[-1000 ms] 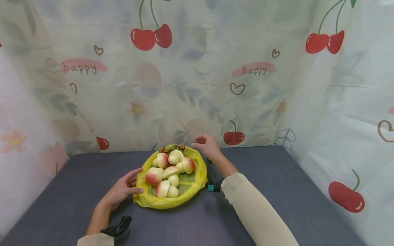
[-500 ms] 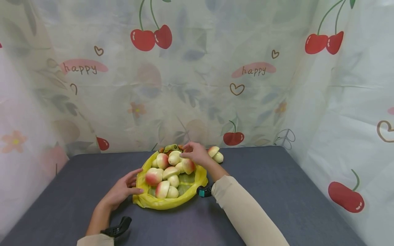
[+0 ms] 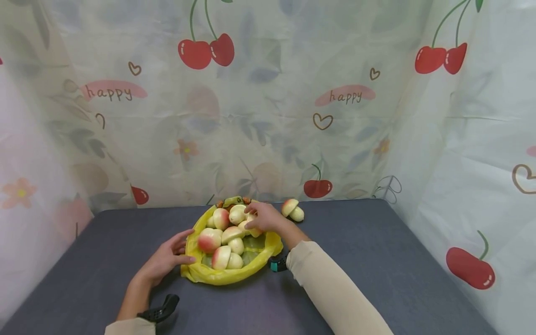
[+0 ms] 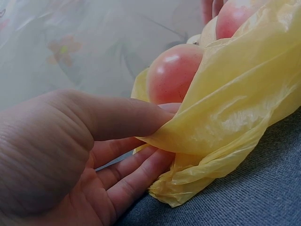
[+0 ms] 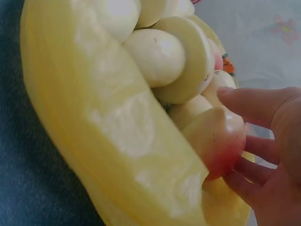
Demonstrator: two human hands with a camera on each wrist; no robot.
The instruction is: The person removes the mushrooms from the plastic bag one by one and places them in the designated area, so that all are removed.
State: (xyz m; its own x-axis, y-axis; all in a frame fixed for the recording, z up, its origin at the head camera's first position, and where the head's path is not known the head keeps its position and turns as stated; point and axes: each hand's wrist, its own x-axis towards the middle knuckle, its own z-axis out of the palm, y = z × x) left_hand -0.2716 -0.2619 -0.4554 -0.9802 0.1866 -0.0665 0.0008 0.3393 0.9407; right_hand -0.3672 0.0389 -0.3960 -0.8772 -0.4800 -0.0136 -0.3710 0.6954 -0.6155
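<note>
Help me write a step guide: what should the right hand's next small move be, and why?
Probably close the grip of the right hand around the red-tinged mushroom shape beside it: in its wrist view the hand is spread there without clearly enclosing it. The left hand pinches the yellow plastic, which may keep that steady.

Mushrooms [image 3: 210, 239] are sitting in a bag [image 3: 228, 278] near the middle of a bench [image 3: 410, 270], another mushroom [image 3: 291, 209] lying outside, behind and to the right. A person's left hand [image 3: 165, 258] is touching the bag's left rim; the right hand [image 3: 266, 219] is hovering over its far right side, possibly touching the contents. A curtain [image 3: 251, 102] is hanging behind.
</note>
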